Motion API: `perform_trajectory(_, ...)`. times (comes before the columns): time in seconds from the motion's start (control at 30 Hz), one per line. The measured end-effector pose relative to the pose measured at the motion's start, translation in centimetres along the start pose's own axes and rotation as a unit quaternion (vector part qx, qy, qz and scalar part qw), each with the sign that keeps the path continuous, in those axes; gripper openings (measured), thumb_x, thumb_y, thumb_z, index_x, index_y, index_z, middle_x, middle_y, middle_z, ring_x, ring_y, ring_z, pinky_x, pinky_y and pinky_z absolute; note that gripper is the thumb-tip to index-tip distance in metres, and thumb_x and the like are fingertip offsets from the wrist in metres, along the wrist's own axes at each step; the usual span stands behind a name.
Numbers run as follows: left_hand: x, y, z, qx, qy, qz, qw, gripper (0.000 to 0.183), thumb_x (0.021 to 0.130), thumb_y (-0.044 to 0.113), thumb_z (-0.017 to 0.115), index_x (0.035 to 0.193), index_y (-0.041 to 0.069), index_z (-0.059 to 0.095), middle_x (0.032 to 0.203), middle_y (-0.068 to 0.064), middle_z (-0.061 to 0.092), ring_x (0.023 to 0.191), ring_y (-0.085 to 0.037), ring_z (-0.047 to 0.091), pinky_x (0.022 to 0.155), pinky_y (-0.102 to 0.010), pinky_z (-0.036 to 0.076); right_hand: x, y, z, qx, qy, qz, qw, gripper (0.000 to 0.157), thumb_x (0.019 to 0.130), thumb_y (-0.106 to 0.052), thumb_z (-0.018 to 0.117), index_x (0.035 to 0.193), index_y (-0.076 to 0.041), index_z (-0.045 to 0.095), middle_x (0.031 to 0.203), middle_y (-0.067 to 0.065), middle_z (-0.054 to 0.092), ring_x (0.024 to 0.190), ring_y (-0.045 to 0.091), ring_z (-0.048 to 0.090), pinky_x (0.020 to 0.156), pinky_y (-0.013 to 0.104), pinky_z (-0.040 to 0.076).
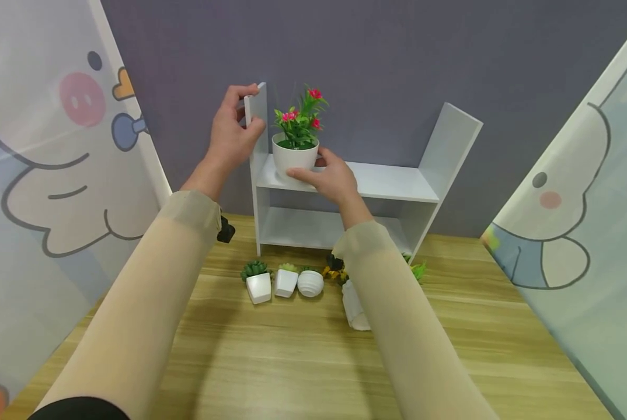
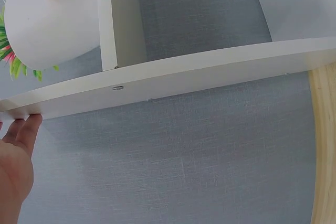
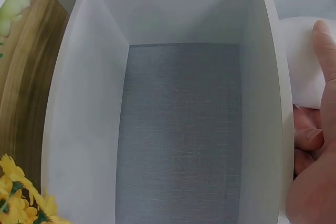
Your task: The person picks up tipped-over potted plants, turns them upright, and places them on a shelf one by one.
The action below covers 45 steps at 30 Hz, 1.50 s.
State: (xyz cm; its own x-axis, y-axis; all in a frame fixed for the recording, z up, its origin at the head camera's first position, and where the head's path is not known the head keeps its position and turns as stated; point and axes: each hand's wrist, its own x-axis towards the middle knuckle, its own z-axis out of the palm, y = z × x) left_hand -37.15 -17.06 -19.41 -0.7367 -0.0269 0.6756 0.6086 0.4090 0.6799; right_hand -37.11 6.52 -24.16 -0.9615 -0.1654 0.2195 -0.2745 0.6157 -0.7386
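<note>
A white two-tier shelf (image 1: 392, 181) stands against the grey wall. My left hand (image 1: 232, 128) grips the upper part of its left side panel (image 1: 258, 125), thumb at the front edge. In the left wrist view, fingertips of that hand (image 2: 16, 156) touch the panel's outer face. With my right hand (image 1: 334, 178) I hold a white flowerpot (image 1: 295, 157) at the left end of the upper board. Red artificial flowers (image 1: 300, 116) with green leaves rise from it. The right wrist view shows the thumb along the pot (image 3: 302, 61); fingers curl at its lower side.
Several small white pots with plants lie on the wooden table (image 1: 271, 361) before the shelf, including a succulent (image 1: 258, 283) and a ribbed round pot (image 1: 310, 283). Yellow flowers (image 3: 18, 192) and another white pot (image 1: 352, 306) lie partly behind my right sleeve. Printed panels flank both sides.
</note>
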Motion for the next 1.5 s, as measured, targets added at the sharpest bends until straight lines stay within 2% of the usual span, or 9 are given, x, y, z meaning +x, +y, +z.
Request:
perform_trajectory(0.13,0.0,0.0,-0.1,0.01,0.0,-0.003,0.9999,0.05,0.105,0.006,0.053,0.154,0.015,0.049,0.175,0.009,0.042,0.156,-0.023,0.053,0.116,-0.048,0.054,0.1,-0.2,0.0,-0.012,-0.003,-0.002,1.0,0.102,0.088,-0.071,0.08,0.171,-0.025,0.04,0.16,0.005,0.06,0.143,0.029,0.057,0.115,0.052,0.051)
perform_trajectory(0.37,0.0,0.2,-0.1,0.01,-0.005,0.001,0.9999,0.049,0.105,0.006,0.053,0.154,0.014,0.048,0.175,0.008,0.042,0.157,-0.026,0.052,0.116,-0.048,0.055,0.4,-0.4,-0.2,-0.019,-0.018,0.011,1.0,0.104,0.089,-0.072,0.079,0.173,-0.027,0.036,0.164,0.003,0.056,0.149,0.029,0.053,0.12,0.052,0.048)
perform_trajectory(0.83,-0.3,0.0,-0.1,0.019,-0.004,0.004,0.9998,0.049,0.106,0.007,0.053,0.154,0.014,0.048,0.175,0.009,0.042,0.156,-0.025,0.052,0.118,-0.047,0.053,0.4,-0.6,-0.2,-0.025,-0.041,0.014,0.999,0.098,0.094,-0.07,0.075,0.173,-0.026,0.037,0.169,0.003,0.052,0.156,0.029,0.048,0.125,0.053,0.044)
perform_trajectory(1.03,-0.4,0.0,-0.2,0.022,-0.003,0.002,0.9998,0.049,0.105,0.006,0.052,0.154,0.015,0.049,0.175,0.007,0.042,0.156,-0.024,0.053,0.117,-0.047,0.054,0.2,-0.4,-0.2,-0.012,-0.042,0.005,0.999,0.097,0.093,-0.065,0.08,0.171,-0.024,0.039,0.168,0.003,0.053,0.156,0.03,0.048,0.125,0.053,0.044)
perform_trajectory(1.3,-0.3,0.0,-0.2,0.02,-0.004,0.009,0.9998,0.049,0.105,0.006,0.052,0.153,0.014,0.049,0.175,0.007,0.042,0.155,-0.027,0.055,0.115,-0.047,0.055,-0.2,0.2,-1.1,0.037,-0.031,0.007,0.999,0.108,0.088,-0.058,0.088,0.174,-0.022,0.032,0.171,0.001,0.05,0.159,0.026,0.045,0.124,0.05,0.046)
perform_trajectory(1.4,-0.3,0.0,-0.2,0.016,-0.005,0.006,0.9998,0.049,0.105,0.007,0.053,0.153,0.015,0.049,0.175,0.009,0.043,0.155,-0.025,0.055,0.115,-0.046,0.055,-0.7,0.6,-1.8,0.069,-0.03,0.0,0.997,0.108,0.089,-0.052,0.089,0.174,-0.022,0.029,0.172,0.001,0.047,0.15,0.028,0.054,0.118,0.049,0.052)
perform_trajectory(1.5,-0.3,-0.1,-0.3,0.017,-0.006,-0.002,0.9998,0.049,0.105,0.008,0.053,0.154,0.016,0.049,0.174,0.012,0.042,0.155,-0.023,0.054,0.116,-0.046,0.055,-1.6,1.4,-2.6,0.107,-0.025,-0.014,0.994,0.102,0.091,-0.046,0.089,0.173,-0.021,0.032,0.17,0.001,0.048,0.125,0.029,0.068,0.106,0.045,0.059)
